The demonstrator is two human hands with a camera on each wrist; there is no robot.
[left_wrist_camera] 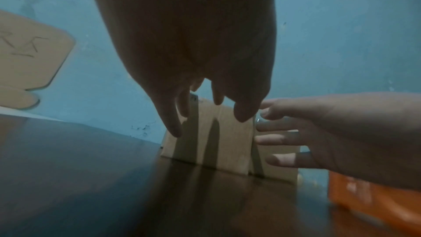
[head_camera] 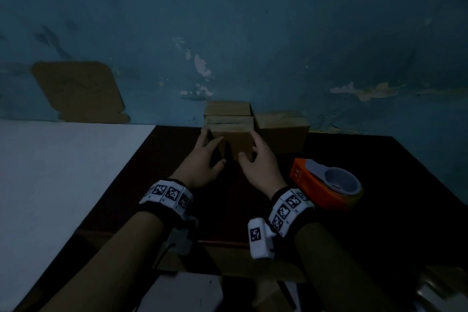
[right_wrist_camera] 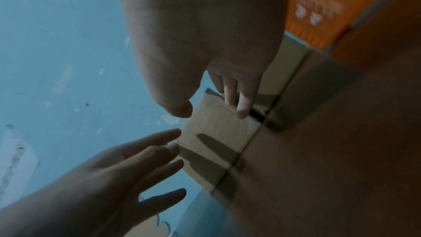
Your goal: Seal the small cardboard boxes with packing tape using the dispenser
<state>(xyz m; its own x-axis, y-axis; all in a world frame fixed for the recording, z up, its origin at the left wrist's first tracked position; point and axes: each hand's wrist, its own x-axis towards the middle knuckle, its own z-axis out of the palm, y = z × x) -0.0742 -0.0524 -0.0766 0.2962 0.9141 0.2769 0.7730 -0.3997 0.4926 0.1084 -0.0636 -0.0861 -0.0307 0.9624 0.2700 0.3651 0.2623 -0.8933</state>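
Observation:
Three small cardboard boxes stand at the back of the dark table [head_camera: 379, 210], against the blue wall. The front box [head_camera: 231, 140] has a second box [head_camera: 228, 107] behind it and a third box [head_camera: 282, 132] to its right. My left hand [head_camera: 214, 147] lies at the front box's left side with fingers straight and thumb before the front face. My right hand [head_camera: 254, 151] reaches the box's right edge, fingers extended. The wrist views show the same box [left_wrist_camera: 227, 141] [right_wrist_camera: 216, 132] between both hands, neither hand curled round it. The orange tape dispenser [head_camera: 326, 185] lies on the table, right of my right wrist.
A white surface [head_camera: 63, 172] adjoins the table on the left. A brown cardboard piece [head_camera: 76, 91] leans on the wall behind it. Cardboard and pale items sit below the table's near edge [head_camera: 228, 268].

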